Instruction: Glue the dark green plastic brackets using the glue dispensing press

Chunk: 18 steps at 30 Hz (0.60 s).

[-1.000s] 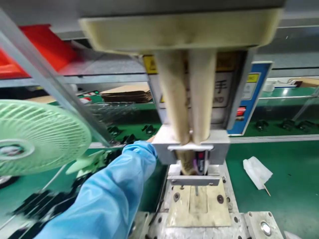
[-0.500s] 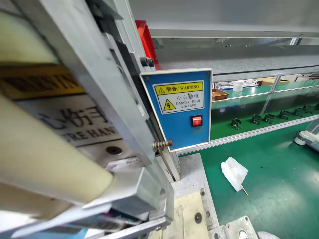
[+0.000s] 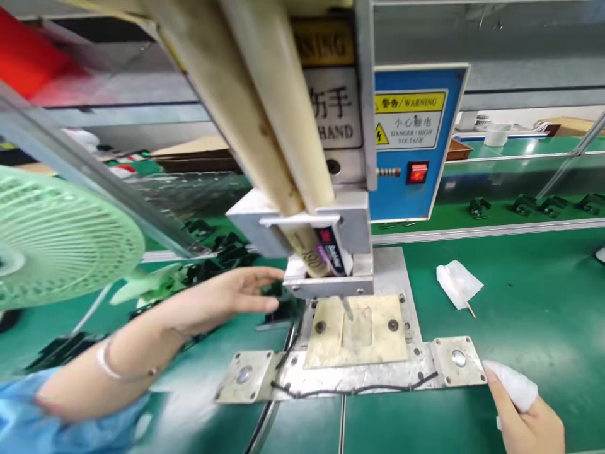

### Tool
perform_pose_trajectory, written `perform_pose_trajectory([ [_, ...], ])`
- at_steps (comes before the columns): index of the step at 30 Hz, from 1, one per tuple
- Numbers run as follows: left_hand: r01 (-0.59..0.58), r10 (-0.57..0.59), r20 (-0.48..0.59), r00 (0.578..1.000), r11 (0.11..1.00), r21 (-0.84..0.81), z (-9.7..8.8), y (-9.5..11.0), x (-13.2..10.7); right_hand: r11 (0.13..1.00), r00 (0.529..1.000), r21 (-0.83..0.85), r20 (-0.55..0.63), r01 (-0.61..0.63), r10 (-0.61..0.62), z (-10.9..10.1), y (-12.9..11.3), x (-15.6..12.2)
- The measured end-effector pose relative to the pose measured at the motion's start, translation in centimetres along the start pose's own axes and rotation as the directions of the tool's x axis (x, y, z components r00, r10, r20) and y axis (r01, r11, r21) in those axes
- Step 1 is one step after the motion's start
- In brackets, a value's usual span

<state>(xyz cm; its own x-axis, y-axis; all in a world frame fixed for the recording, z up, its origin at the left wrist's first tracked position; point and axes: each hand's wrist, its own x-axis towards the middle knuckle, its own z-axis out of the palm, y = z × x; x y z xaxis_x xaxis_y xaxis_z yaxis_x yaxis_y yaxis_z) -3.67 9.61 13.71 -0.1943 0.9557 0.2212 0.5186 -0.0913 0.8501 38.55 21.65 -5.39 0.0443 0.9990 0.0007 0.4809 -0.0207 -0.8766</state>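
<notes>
Since one second ago, the left hand point(image 3: 241, 293) has been drawn back beside the machine: at that time mostly its blue sleeve was showing, and now the bare wrist with a silver bracelet point(image 3: 118, 375) is visible. Also the right hand point(image 3: 534, 422) has come into view at the lower right.

The left hand reaches with thumb and fingers apart around a dark bracket point(image 3: 286, 310), just left of the metal head point(image 3: 255, 221) and above the green table point(image 3: 515, 321). Because of blur, one cannot tell if the bracket is already gripped. The right hand is closed on a white wipe point(image 3: 517, 386), near the right push button point(image 3: 458, 358).

Under the head, a thin nozzle point(image 3: 347, 308) points down towards the pale fixture plate point(image 3: 326, 350), whose recess point(image 3: 358, 331) shows nothing lying in it.

For good work, it seems wise to take the bracket by its outer edges, to keep the fingertips out from under the nozzle, and to hold the wipe away from the button, so that it is not pressed by accident. A steady, slow wrist should also avoid knocking the metal head
</notes>
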Motion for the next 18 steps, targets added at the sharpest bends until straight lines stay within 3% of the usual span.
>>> perform_pose_trajectory([
  [1,0.166,-0.152,0.132,0.98,0.981,-0.1,0.6,-0.5,-1.3,1.0,1.0,0.008,0.01,-0.014,0.014,-0.1,0.2,0.2],
  [3,0.502,-0.397,0.359,0.845,0.822,-0.271,2.7,-1.2,-3.2,0.999,1.0,0.017,0.0,-0.028,0.028,-0.2,0.4,0.6],
  [4,0.59,-0.458,0.401,0.793,0.741,-0.32,4.0,-1.4,-3.8,0.999,1.0,0.019,-0.004,-0.027,0.027,-0.2,0.5,0.8],
  [5,0.627,-0.492,0.403,0.771,0.697,-0.348,5.3,-1.5,-4.0,1.0,1.0,0.025,-0.012,-0.019,0.02,-0.1,0.6,0.9],
  [9,0.599,-0.501,0.334,0.798,0.716,-0.358,8.7,-1.4,-2.5,0.998,0.999,0.036,-0.016,0.05,-0.049,0.1,0.9,1.1],
  [13,0.476,-0.375,0.315,0.872,0.803,-0.36,9.6,-2.7,-0.6,0.988,0.988,0.014,-0.023,0.151,-0.151,0.2,1.1,1.3],
  [18,0.314,-0.274,0.176,0.945,0.911,-0.267,11.2,-5.5,-0.5,0.981,0.981,0.012,-0.01,0.192,-0.192,0.3,1.1,1.3],
])
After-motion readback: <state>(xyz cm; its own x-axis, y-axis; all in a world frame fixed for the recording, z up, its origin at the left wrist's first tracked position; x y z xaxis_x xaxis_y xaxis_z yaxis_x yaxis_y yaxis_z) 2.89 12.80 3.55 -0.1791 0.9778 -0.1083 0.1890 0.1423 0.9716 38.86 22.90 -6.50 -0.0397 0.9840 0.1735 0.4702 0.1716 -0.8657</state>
